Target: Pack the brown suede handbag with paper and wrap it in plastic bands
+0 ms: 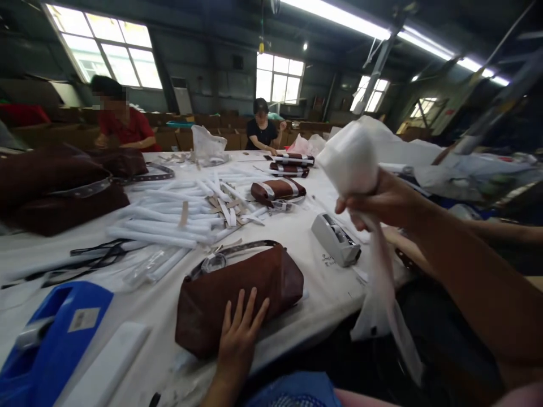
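A brown leather-look bag (237,288) lies on its side near the table's front edge, its strap behind it. My left hand (241,330) rests flat on the bag's near side, fingers spread. Raised at the right, my right hand (373,198) is closed round a roll of translucent white plastic film (350,155), slightly blurred. From that roll a long loose strip hangs past the table edge. A grey tape dispenser (336,240) stands on the table between the bag and my right hand.
A blue tape dispenser (55,339) and a white board (108,364) lie at front left. White padded tubes (169,220) are heaped mid-table. More brown bags (55,186) lie left; wrapped ones (278,189) lie farther back. Two people sit opposite; another person's arm (409,249) shows at right.
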`<state>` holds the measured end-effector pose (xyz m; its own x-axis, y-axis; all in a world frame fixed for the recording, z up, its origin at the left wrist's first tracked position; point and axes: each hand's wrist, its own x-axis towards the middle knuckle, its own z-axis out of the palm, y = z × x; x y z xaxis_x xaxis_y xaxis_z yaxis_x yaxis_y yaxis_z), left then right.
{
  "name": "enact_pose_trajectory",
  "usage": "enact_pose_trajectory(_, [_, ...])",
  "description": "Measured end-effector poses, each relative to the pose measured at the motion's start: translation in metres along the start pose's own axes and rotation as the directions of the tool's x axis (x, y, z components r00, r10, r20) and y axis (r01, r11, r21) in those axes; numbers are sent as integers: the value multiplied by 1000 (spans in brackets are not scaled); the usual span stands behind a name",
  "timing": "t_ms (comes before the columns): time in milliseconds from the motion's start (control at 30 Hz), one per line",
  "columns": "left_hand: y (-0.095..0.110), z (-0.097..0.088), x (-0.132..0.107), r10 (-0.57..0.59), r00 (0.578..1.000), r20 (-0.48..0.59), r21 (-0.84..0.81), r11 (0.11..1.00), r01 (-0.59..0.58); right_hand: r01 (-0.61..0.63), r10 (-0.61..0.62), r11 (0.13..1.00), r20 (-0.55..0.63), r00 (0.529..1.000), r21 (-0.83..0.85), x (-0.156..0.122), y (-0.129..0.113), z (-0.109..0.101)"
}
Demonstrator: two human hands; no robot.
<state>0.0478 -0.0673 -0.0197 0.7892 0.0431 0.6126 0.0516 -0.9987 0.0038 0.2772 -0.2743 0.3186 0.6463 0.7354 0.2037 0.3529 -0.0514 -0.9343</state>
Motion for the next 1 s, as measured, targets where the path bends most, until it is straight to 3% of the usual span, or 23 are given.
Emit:
enact_pose_trajectory(100, [0,-2,0,-1,1000,30,3,1000,1,-10,12,999,35,999,-44,40,66,-12])
enact_pose_trajectory(167, [0,-1,0,-1,999,44,12,1000,1,-21,27,979,28,999,-201,71,120,-14])
enact_pose_trajectory(233, [0,-1,0,3,999,43,19,1000,-4,-145,145,862,-37,989,-485,97,171,-13])
enact_pose_trajectory(333, [0,-2,1,11,999,30,25,1000,-12,-265,248,755,-113,962,-600,115,231,-11])
enact_pose_trajectory(400, [1,-2,1,11,999,32,26,1000,-12,-320,283,704,-163,945,-634,113,257,-11])
enact_pose_trajectory(533, [0,-1,0,4,998,57,22,1000,-5,-322,231,642,-225,947,-696,85,284,-8])
enact_pose_trajectory(667, [-1,0,-2,2,997,83,9,1000,-3,-227,134,637,-184,974,-736,41,296,2])
enact_pose_trajectory(800, [-1,-1,0,-4,997,75,-21,1000,5,-229,116,614,-201,973,-755,1,306,8])
enact_pose_trajectory(1000, [2,-5,4,-22,996,84,-33,999,25,-291,167,611,-239,956,-737,-8,306,3])
